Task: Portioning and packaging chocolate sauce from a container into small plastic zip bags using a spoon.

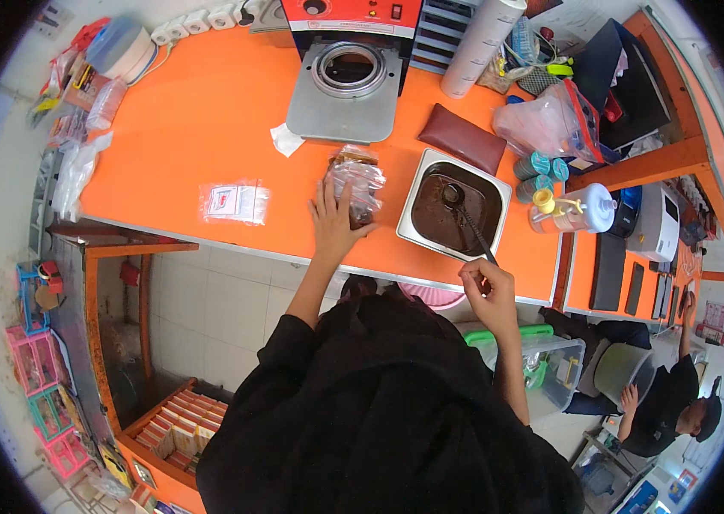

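- A ladle [476, 230] leans in a pan [411, 202] of dark brown sauce [437, 227], right of center on an orange table [182, 128].
- The right hand [492, 294] clamps its fingers on the ladle's near end.
- The left hand [334, 224], fingers spread apart, touches clear packets [358, 182] left of the pan.
- Beyond sits a red-and-silver machine [340, 111].
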{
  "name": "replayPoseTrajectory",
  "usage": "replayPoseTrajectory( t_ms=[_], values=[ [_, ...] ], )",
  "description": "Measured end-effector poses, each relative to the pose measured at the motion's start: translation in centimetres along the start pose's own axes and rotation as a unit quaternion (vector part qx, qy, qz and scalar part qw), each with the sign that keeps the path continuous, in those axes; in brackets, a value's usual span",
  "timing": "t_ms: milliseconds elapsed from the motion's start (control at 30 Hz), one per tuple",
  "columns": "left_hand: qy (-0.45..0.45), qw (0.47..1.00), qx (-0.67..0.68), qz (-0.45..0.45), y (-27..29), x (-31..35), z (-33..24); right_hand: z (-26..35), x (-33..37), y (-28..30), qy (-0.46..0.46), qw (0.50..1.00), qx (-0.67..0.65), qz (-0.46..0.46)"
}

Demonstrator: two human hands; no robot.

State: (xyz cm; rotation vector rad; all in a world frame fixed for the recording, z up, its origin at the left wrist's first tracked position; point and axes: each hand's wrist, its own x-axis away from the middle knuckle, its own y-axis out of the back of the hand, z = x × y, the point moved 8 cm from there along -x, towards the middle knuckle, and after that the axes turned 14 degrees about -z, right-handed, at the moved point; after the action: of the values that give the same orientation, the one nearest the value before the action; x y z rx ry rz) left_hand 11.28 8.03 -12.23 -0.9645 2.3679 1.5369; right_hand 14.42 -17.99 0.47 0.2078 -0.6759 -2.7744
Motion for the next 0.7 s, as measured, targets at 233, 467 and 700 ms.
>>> replayPoseTrajectory(
  t_ms=[233,467,700],
  values=[
    [0.218,0.929,-0.222,-0.201,7.2,2.4,11.3,-0.3,0.2,-0.4,0.012,0.999,0.031,0.003],
    [0.152,0.925,-0.318,-0.145,10.9,0.5,22.2,3.2,0.7,-7.2,0.104,0.982,0.058,0.146],
    [0.204,0.968,-0.108,-0.1,10.7,-0.2,27.4,5.0,-1.7,-26.1,0.18,0.964,-0.035,0.195]
  ],
)
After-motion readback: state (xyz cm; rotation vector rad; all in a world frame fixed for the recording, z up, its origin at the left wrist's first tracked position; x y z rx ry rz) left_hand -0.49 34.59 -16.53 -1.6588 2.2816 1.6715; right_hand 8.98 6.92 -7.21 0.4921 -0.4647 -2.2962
